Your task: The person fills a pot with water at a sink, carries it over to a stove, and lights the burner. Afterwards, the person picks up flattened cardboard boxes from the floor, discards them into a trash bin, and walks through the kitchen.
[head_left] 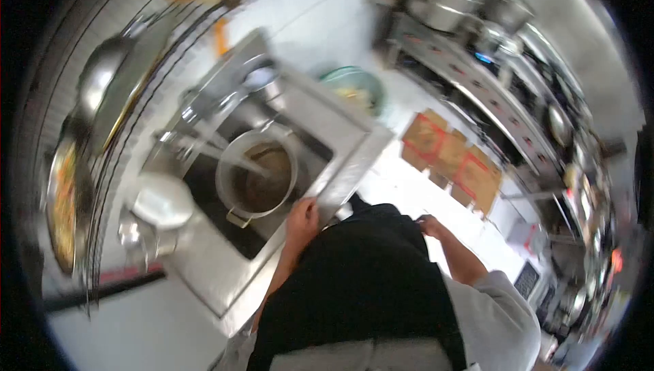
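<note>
A large metal pot [255, 202] with loop handles stands in the sink [317, 141]. Water runs from the faucet [197, 131] into its brownish contents, which I cannot identify. My left hand [303, 220] is closed at the sink's front edge, beside the black apron [371, 269] and apart from the pot. Whatever its fingers hold, if anything, is hidden. On the other side of the apron, my right hand [429, 227] has curled fingers against or close to the cloth. Blur hides whether it grips anything.
A white container [162, 201] is by the sink's left side. On the wire rack [136, 109] sit metal bowls and a food tray [65, 201]. Flattened cardboard [453, 161] covers part of the floor before the stove [477, 85]. A green basin [354, 90] stands behind the sink.
</note>
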`<act>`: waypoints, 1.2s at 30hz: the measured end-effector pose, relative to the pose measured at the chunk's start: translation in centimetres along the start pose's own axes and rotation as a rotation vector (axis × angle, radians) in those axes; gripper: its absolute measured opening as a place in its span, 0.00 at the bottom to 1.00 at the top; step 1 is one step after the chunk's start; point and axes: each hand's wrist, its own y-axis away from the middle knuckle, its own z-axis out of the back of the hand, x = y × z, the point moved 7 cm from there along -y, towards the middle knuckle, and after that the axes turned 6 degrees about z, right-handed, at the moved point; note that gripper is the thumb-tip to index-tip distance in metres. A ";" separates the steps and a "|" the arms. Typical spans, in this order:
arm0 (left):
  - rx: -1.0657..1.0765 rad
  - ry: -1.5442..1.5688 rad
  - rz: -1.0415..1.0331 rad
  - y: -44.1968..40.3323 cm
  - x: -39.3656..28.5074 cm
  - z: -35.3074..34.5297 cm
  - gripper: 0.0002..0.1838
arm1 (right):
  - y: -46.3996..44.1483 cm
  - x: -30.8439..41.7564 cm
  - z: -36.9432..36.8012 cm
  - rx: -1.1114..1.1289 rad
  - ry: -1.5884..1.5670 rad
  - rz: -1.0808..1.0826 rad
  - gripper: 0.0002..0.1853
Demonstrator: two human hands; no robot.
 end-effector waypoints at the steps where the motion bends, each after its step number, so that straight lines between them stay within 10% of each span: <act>1: 0.021 0.014 -0.080 -0.4 -0.9 -1.0 0.10 | 0.2 -1.1 0.1 -0.002 0.097 0.033 0.09; 2: 0.089 -0.013 -0.129 -1.1 -1.5 -2.2 0.10 | 1.0 -1.8 0.2 0.011 0.015 -0.036 0.08; 3: 0.175 0.035 -0.104 -1.7 -2.6 -2.9 0.11 | 0.1 -2.5 -0.4 0.063 0.598 0.562 0.08; 4: 0.250 0.071 -0.073 -2.2 -3.6 -3.4 0.12 | 0.7 -5.8 0.5 -0.045 0.003 -0.094 0.07; 9: 0.394 -0.032 -0.284 -3.6 -6.1 -6.8 0.15 | 0.9 -9.7 0.6 0.070 0.141 -0.040 0.07; 10: 0.394 -0.045 -0.345 -3.9 -6.5 -7.6 0.15 | 1.6 -11.5 0.7 0.005 -0.155 -0.298 0.04; 17: 0.404 -0.180 -0.523 -5.7 -11.4 -12.2 0.18 | 3.1 -11.6 -0.1 -0.205 0.820 0.646 0.13; 22: 0.389 -0.247 -0.656 -8.5 -14.9 -17.4 0.20 | 2.6 -21.8 0.3 -0.129 0.390 0.325 0.13; 25: 0.335 -0.296 -0.740 -11.4 -16.0 -21.2 0.20 | 4.9 -25.2 0.1 -0.127 0.857 0.741 0.08; 29: 0.308 -0.288 -0.774 -16.2 -15.8 -26.1 0.19 | 4.7 -34.3 2.2 -0.161 0.032 -0.064 0.11; 33: 0.317 -0.300 -0.613 -18.1 -12.6 -29.4 0.18 | 7.0 -31.2 5.9 -0.133 0.430 0.048 0.10; 36: 0.245 -0.292 -0.693 -17.9 -12.7 -30.2 0.18 | 8.0 -31.3 7.6 -0.356 0.028 -0.005 0.09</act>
